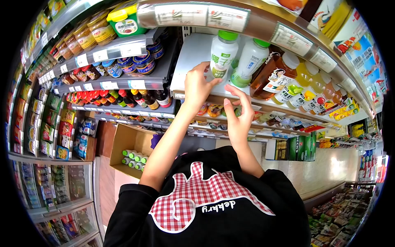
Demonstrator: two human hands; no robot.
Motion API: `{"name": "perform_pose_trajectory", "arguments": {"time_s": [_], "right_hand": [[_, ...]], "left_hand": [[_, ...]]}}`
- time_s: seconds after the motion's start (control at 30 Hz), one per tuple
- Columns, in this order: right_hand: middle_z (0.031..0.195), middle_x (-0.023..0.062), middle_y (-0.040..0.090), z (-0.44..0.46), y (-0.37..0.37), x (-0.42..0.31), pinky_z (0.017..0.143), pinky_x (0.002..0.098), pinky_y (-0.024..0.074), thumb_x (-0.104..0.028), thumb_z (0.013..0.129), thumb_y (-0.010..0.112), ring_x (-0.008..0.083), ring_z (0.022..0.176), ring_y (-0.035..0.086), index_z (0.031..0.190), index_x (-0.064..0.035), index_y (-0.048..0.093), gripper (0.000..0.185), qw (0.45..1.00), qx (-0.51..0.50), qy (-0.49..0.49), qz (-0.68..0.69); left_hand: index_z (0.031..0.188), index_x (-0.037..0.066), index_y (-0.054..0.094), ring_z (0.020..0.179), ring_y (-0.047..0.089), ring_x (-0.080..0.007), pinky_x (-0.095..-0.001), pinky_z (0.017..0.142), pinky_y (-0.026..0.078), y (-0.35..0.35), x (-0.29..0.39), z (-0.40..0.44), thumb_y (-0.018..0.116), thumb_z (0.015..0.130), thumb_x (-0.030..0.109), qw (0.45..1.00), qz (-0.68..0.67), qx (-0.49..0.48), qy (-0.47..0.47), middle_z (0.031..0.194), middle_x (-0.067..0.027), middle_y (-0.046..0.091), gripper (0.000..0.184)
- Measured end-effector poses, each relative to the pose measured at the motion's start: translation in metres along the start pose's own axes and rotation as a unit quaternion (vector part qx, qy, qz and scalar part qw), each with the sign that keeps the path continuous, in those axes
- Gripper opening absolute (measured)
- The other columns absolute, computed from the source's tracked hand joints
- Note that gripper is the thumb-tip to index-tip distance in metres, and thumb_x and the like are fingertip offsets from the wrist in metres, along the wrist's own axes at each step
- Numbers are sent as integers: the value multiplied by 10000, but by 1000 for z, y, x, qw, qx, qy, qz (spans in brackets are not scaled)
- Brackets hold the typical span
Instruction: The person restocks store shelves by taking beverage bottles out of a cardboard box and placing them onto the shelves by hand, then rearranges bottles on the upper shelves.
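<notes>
L hand (196,85) — loosely open, green-cap btl (223,57) at ~1 o'clock, contact unclear | R hand (240,114) — open, 2nd btl (249,61) at 12 o'clock

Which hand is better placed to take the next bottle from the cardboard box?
Probably the left hand: the cardboard box of green-capped bottles stands on that side, whereas the right hand must reach across.
</notes>
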State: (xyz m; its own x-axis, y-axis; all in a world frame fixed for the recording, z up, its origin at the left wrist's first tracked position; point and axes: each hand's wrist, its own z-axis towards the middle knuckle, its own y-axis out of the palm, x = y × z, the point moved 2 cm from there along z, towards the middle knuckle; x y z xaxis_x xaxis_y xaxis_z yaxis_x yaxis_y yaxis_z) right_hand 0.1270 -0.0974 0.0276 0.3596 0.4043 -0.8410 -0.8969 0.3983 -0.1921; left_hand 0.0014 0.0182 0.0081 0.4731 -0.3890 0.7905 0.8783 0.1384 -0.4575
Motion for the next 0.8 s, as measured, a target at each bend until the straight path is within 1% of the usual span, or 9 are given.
{"name": "perform_pose_trajectory", "arguments": {"time_s": [0.07, 0.2, 0.3, 0.33, 0.43, 0.5, 0.57, 0.73, 0.8], "right_hand": [[1161, 66, 712, 1, -2, -1, 830, 327, 472, -24, 869, 658, 213, 1066, 599, 1203, -55, 680, 336, 1000, 0, -7, 12], [1162, 73, 713, -8, 26, -9, 822, 319, 478, -9, 869, 654, 212, 1053, 609, 1185, -34, 683, 318, 999, -10, -32, 15], [1167, 81, 710, -15, 42, -16, 824, 310, 477, -4, 872, 656, 205, 1037, 615, 1175, -32, 689, 305, 998, -45, -35, 26], [1151, 85, 708, -17, 50, -17, 823, 305, 479, 4, 872, 659, 201, 1025, 619, 1165, -29, 694, 297, 998, -54, -30, 34], [1163, 91, 692, -27, 83, -33, 836, 303, 484, 21, 865, 657, 216, 1031, 619, 1162, -26, 695, 304, 993, -92, -16, 76], [1182, 106, 684, -39, 102, -44, 867, 315, 485, 16, 862, 652, 221, 1045, 617, 1147, -16, 689, 289, 988, -128, 1, 83], [1182, 114, 683, -41, 123, -48, 885, 328, 487, 7, 862, 652, 225, 1062, 617, 1138, -8, 684, 278, 983, -165, -13, 75], [1216, 131, 676, -70, 184, -67, 967, 372, 466, -29, 871, 652, 278, 1135, 612, 1159, 2, 679, 291, 958, -273, -41, 74], [1239, 137, 667, -86, 205, -74, 962, 378, 470, -35, 871, 655, 280, 1147, 609, 1185, 4, 675, 317, 944, -318, -46, 72]], "left_hand": [[1237, -2, 636, 941, 684, -336, -412, 820, 543, 2, 8, -8, 886, 675, 163, 998, 27, 48, 34, 1082, -190, 709, 637], [1252, 7, 630, 929, 678, -334, -421, 806, 544, -30, 4, -34, 878, 668, 150, 995, 1, 95, 37, 1084, -179, 700, 650], [1251, 13, 632, 937, 672, -350, -421, 828, 543, -54, 9, -55, 821, 701, 78, 991, -40, 121, 31, 1076, -180, 696, 584], [1232, 12, 638, 946, 664, -369, -425, 841, 541, -61, 8, -60, 790, 708, 44, 986, -35, 150, 58, 1072, -184, 693, 546], [1210, 15, 644, 980, 641, -376, -418, 847, 527, -98, 0, -77, 774, 702, 10, 984, -40, 168, 39, 1067, -178, 680, 524], [1182, 16, 650, 972, 639, -375, -406, 833, 527, -123, -6, -95, 764, 707, -12, 982, -48, 182, -4, 1056, -170, 679, 490], [1208, 11, 657, 982, 683, -277, -344, 826, 578, -141, -19, -104, 743, 731, -64, 977, -39, 211, 3, 1069, -152, 686, 491], [1141, 3, 684, 952, 703, -227, -312, 774, 588, -194, -49, -148, 724, 751, -69, 954, -44, 288, -74, 1021, -130, 706, 399], [1129, 2, 691, 938, 706, -222, -306, 765, 589, -210, -64, -168, 717, 758, -72, 941, -48, 321, -93, 1015, -131, 710, 380]]}}
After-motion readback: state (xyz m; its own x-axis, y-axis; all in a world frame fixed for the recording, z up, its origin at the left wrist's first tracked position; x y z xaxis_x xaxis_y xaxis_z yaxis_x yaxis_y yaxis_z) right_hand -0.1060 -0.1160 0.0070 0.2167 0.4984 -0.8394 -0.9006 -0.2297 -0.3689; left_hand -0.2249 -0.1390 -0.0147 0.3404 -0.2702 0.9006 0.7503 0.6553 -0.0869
